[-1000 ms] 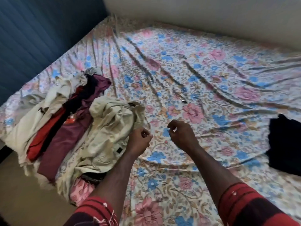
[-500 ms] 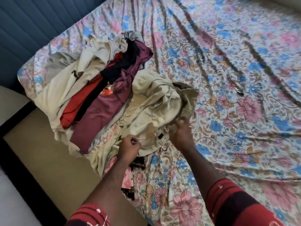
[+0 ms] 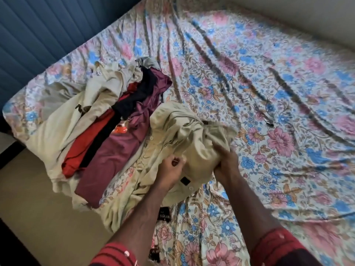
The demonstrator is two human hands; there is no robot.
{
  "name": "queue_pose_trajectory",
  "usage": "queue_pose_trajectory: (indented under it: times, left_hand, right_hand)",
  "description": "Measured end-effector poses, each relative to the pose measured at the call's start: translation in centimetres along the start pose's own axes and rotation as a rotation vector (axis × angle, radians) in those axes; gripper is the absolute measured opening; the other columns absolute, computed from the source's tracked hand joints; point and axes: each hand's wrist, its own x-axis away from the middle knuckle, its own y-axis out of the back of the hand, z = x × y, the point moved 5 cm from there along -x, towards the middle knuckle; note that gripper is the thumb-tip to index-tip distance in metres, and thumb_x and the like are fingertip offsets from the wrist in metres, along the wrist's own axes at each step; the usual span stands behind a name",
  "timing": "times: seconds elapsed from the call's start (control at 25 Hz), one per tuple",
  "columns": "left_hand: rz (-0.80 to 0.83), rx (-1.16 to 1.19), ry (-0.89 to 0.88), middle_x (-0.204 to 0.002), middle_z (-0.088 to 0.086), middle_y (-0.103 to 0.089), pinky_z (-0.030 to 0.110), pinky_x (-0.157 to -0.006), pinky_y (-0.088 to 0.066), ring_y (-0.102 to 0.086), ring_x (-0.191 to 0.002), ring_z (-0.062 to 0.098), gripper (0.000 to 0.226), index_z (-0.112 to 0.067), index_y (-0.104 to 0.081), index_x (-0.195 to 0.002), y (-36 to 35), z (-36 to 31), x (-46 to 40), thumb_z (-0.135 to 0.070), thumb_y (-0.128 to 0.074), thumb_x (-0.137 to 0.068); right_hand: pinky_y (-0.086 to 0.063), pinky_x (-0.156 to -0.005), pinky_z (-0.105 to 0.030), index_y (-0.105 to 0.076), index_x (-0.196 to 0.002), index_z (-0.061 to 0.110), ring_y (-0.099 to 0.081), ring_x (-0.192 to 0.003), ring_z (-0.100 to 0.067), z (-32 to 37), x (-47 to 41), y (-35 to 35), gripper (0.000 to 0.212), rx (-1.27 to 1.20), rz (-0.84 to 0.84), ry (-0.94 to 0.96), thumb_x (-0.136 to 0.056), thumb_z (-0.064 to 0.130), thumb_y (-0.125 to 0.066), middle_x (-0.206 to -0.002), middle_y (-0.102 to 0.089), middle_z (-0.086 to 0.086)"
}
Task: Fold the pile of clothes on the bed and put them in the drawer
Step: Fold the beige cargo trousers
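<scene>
Both hands are being closed on the beige shirt (image 3: 184, 135) at the centre of the frame — the left hand (image 3: 172, 167) is pinching a fold near its buttons, the right hand (image 3: 227, 163) is being curled round a bunched handful at the shirt's right side. The shirt is lying crumpled at the right edge of the pile of clothes (image 3: 92, 131), which is sitting left of centre on the floral bedsheet (image 3: 269, 93). No drawer is being shown. Trouble is being risked if the shirt is lifted — the maroon garment (image 3: 115, 156) beside it may be dragged along, and pieces overhanging the bed's lower-left edge may be pulled to the floor.
</scene>
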Motion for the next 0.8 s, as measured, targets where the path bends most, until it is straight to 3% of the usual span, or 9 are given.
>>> queue_pose_trajectory:
  times: [0.08, 0.2, 0.28, 0.4, 0.44, 0.56, 0.68, 0.72, 0.8]
  left_hand:
    - [0.069, -0.014, -0.004, -0.099, -0.008, -0.068, 0.027, -0.078, -0.050, -0.064, -0.095, 0.015, 0.021, -0.020, -0.066, -0.113, -1.2, -1.0, 0.9, -0.035, -0.064, -0.099]
    - [0.187, -0.070, -0.025, -0.113, -0.006, -0.068, 0.026, -0.087, -0.048, -0.063, -0.109, 0.016, 0.026, -0.021, -0.064, -0.125, -2.7, -2.0, 3.4, -0.028, -0.062, -0.100]
    - [0.135, -0.080, -0.042, -0.121, -0.003, -0.066, 0.028, -0.092, -0.047, -0.061, -0.114, 0.017, 0.029, -0.019, -0.062, -0.127, -2.4, -3.4, 4.2, -0.030, -0.061, -0.101]
    - [-0.043, -0.059, -0.147, -0.122, -0.001, -0.066, 0.029, -0.094, -0.049, -0.062, -0.115, 0.019, 0.036, -0.020, -0.060, -0.127, -1.5, -7.0, 5.8, -0.043, -0.059, -0.099]
    - [-0.070, 0.004, -0.208, -0.119, -0.004, -0.066, 0.024, -0.091, -0.048, -0.062, -0.112, 0.014, 0.040, -0.021, -0.060, -0.125, -1.7, -8.9, 7.1, -0.050, -0.059, -0.096]
    - [-0.139, 0.117, -0.366, -0.104, -0.009, -0.059, 0.017, -0.077, -0.048, -0.059, -0.095, 0.004, 0.061, -0.024, -0.053, -0.119, -3.1, -13.7, 12.4, -0.066, -0.067, -0.078]
    - [0.073, 0.086, -0.340, -0.103, -0.005, -0.066, 0.032, -0.077, -0.059, -0.066, -0.089, 0.008, 0.070, -0.032, -0.056, -0.117, -5.5, -14.5, 15.0, -0.079, -0.072, -0.068]
    - [0.149, 0.038, -0.317, -0.104, -0.006, -0.069, 0.035, -0.078, -0.060, -0.069, -0.090, 0.007, 0.067, -0.034, -0.056, -0.117, -5.8, -14.2, 15.0, -0.074, -0.078, -0.067]
    - [0.186, -0.009, -0.274, -0.112, -0.006, -0.070, 0.034, -0.082, -0.060, -0.069, -0.093, 0.006, 0.060, -0.032, -0.054, -0.125, -4.7, -13.9, 15.0, -0.043, -0.087, -0.076]
  right_hand:
    - [-0.053, -0.099, -0.058, -0.064, -0.129, 0.000, -0.069, -0.110, -0.043, -0.9, 2.6, 1.0, 0.041, 0.089, 0.173, -0.126, -0.091, 0.014, -0.073, -0.123, -0.070, -0.025]
    - [-0.055, -0.092, -0.046, -0.072, -0.116, 0.003, -0.072, -0.105, -0.035, 1.9, 5.5, 3.3, 0.023, 0.249, 0.101, 0.008, -0.098, 0.013, -0.064, -0.112, -0.075, -0.018]
    - [-0.051, -0.079, -0.040, -0.076, -0.092, 0.004, -0.071, -0.086, -0.026, 5.6, 7.0, 4.0, 0.010, 0.196, 0.057, 0.077, -0.086, 0.010, -0.070, -0.089, -0.075, -0.014]
    - [-0.048, -0.066, -0.035, -0.066, -0.066, -0.001, -0.060, -0.062, -0.023, 9.9, 9.9, 4.2, 0.040, 0.102, 0.186, 0.125, -0.047, 0.026, -0.089, -0.062, -0.061, -0.011]
    - [-0.051, -0.064, -0.034, -0.065, -0.064, -0.003, -0.060, -0.062, -0.025, 10.6, 11.3, 4.1, 0.036, 0.142, 0.241, 0.152, -0.052, 0.021, -0.088, -0.062, -0.061, -0.014]
    - [-0.059, -0.077, -0.033, -0.071, -0.095, -0.004, -0.072, -0.089, -0.029, 10.6, 15.6, 2.7, 0.009, 0.507, 0.332, 0.283, -0.093, 0.002, -0.065, -0.093, -0.074, -0.016]
    - [-0.056, -0.093, -0.028, -0.065, -0.129, 0.018, -0.066, -0.116, -0.014, 8.4, 17.9, 1.7, 0.031, 0.950, 0.432, 0.398, -0.099, 0.015, -0.065, -0.126, -0.068, 0.004]
    - [-0.053, -0.101, -0.030, -0.060, -0.137, 0.021, -0.060, -0.125, -0.012, 7.4, 18.3, 1.6, 0.043, 1.080, 0.515, 0.424, -0.095, 0.020, -0.068, -0.137, -0.062, 0.007]
    - [-0.044, -0.113, -0.037, -0.056, -0.143, 0.024, -0.049, -0.137, -0.011, 6.1, 19.3, 1.9, 0.055, 1.260, 0.621, 0.386, -0.089, 0.026, -0.067, -0.151, -0.050, 0.007]
